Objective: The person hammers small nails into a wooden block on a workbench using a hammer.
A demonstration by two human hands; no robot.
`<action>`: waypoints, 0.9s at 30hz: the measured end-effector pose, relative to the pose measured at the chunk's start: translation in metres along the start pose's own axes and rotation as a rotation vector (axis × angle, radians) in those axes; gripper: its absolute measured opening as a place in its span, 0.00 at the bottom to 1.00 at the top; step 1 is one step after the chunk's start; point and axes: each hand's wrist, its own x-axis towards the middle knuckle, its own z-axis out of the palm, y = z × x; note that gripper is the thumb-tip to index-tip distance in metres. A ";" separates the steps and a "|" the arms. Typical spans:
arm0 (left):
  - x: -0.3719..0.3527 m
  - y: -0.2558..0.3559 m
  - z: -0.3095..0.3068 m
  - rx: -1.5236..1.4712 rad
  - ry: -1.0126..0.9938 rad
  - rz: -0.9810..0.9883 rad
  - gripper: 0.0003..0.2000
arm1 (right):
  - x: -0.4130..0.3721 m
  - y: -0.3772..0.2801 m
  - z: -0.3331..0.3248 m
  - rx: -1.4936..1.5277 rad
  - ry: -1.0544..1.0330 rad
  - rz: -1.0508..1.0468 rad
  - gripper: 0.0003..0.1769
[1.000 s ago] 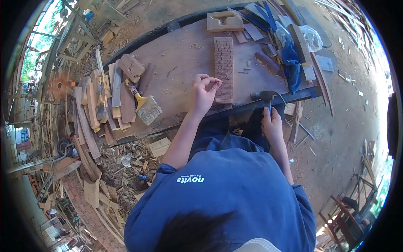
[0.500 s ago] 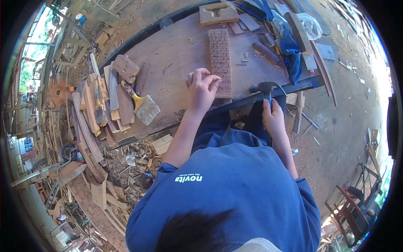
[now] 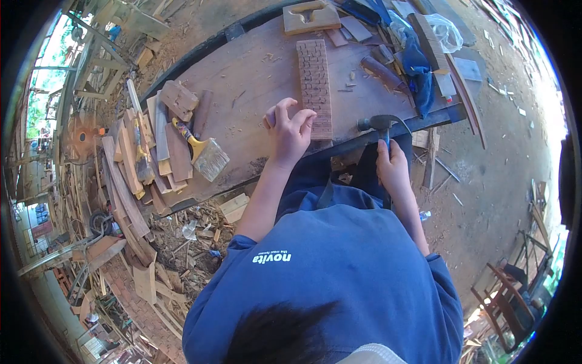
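Observation:
My right hand (image 3: 394,168) is wrapped round the handle of a claw hammer (image 3: 383,122), whose head is over the near edge of the workbench (image 3: 242,79). A long wooden block (image 3: 313,82) with rows of small dark marks or pieces on its face lies on the bench. Just left of the block's near end is my left hand (image 3: 290,136), its fingers bent and pinched. Whatever sits between those fingertips is too small to make out.
Wood strips (image 3: 121,151) and a wide paintbrush (image 3: 210,159) lie at the bench's left end. At the back are a hollowed wooden piece (image 3: 312,18), a blue cloth (image 3: 418,76) and a clear plastic bag (image 3: 445,33). Scraps (image 3: 188,242) cover the ground.
The view has shifted slightly. Both hands keep nearly the same pose, and the hammer remains in my right hand near the bench edge.

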 end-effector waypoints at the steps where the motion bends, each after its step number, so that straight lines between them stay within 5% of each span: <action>1: -0.001 0.000 -0.001 0.021 0.000 0.022 0.03 | -0.002 -0.004 0.001 0.052 -0.019 0.016 0.18; 27: -0.012 0.005 0.007 0.252 0.043 0.022 0.08 | -0.003 -0.009 0.001 0.142 -0.033 0.091 0.16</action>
